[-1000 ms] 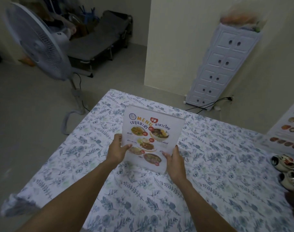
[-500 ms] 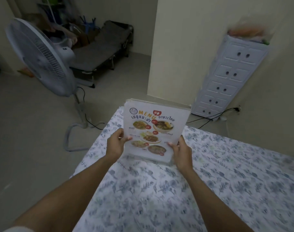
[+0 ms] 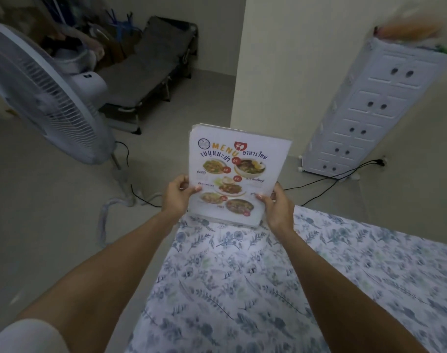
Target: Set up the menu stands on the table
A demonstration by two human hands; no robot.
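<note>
Floral cloth covers the table [image 3: 242, 289], whose far corner sits right under the menu stand [image 3: 236, 174]. You hold that stand upright at the corner, its base just at or above the cloth; contact cannot be told. Your left hand [image 3: 178, 196] pinches the stand's left edge, thumb on the printed face, and your right hand [image 3: 278, 207] clamps the right edge the same way. Beyond the stand lies bare floor, with a fan [image 3: 41, 98] to its left, a cable [image 3: 327, 179] to its right, and white drawers [image 3: 375, 108] further right against the wall.
</note>
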